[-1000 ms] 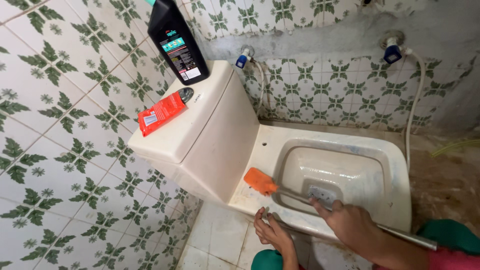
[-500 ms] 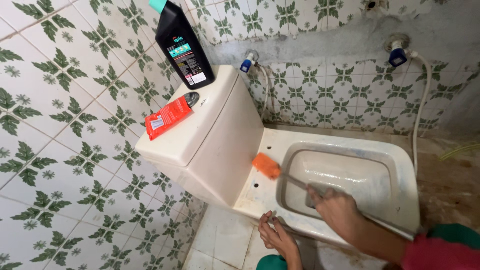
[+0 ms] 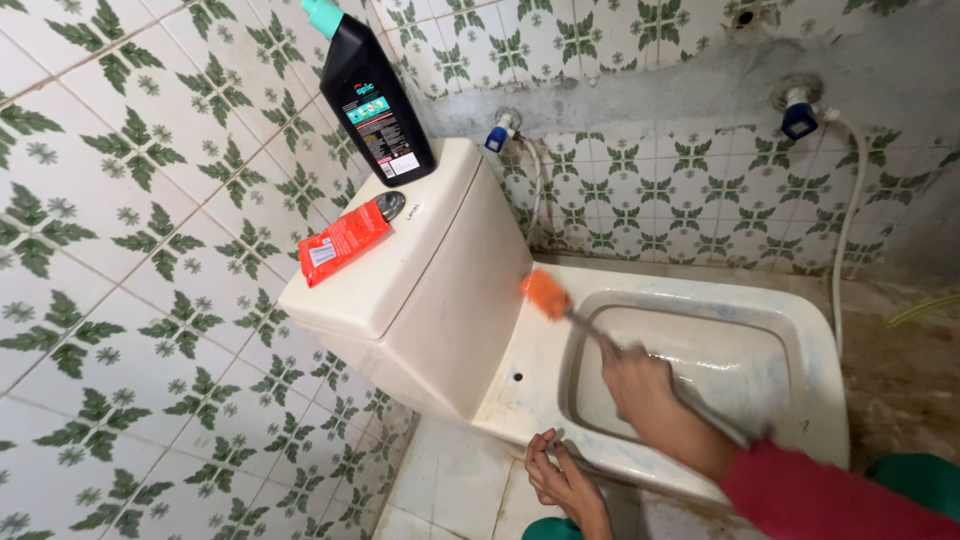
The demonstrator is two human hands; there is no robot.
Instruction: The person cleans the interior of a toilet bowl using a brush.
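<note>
My right hand [image 3: 637,386] grips the metal handle of an orange-headed brush [image 3: 546,293]. The brush head rests on the flat back ledge of the cream toilet bowl [image 3: 800,395], close to the cistern [image 3: 440,290]. My left hand [image 3: 558,478] hangs loosely below the bowl's front rim, fingers curled, holding nothing. On the cistern lid lie an orange packet [image 3: 344,241] and, upright at the wall, a black cleaner bottle [image 3: 374,100] with a teal cap.
Green-leaf patterned tiles cover the left wall [image 3: 130,300] and back wall. Two blue-handled taps [image 3: 497,135] [image 3: 801,114] stick out of the back wall, with a white hose [image 3: 846,230] hanging from the right one. The floor at right is stained brown.
The brush head has slid along the bowl's back ledge from the near corner toward the back wall, my right hand moving with it. My left hand has stayed below the rim.
</note>
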